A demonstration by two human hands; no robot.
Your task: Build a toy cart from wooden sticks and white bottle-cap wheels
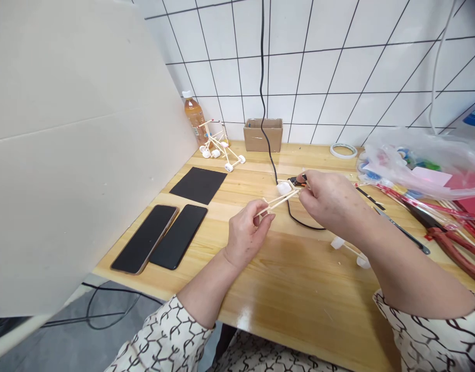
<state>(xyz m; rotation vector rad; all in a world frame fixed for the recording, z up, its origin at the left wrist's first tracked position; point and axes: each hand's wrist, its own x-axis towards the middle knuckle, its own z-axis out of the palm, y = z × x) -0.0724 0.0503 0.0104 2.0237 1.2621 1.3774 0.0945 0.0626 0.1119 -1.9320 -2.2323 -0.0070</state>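
Note:
My left hand [248, 230] is closed, its thumb and fingers pinching the near end of a narrow frame of pale wooden sticks [279, 200]. The frame's far end reaches the fingers of my right hand [318, 199], which are curled together. Whatever those fingers grip is mostly hidden. A black object with a bit of orange [297, 181] shows just behind the fingertips; I cannot tell whether it is held. Beside the frame's far end is a white round piece [284, 188]. Below my right forearm lies a stick with white wheels [338, 243] at its ends.
At the back left, a wheeled stick model [217, 147] stands before a drink bottle [194, 116]. Two phones [144, 240] and a black sheet [198, 185] lie left. A cardboard box [263, 138], tape roll [343, 151], plastic bag [427, 163] and red-handled pliers [450, 243] surround the work area.

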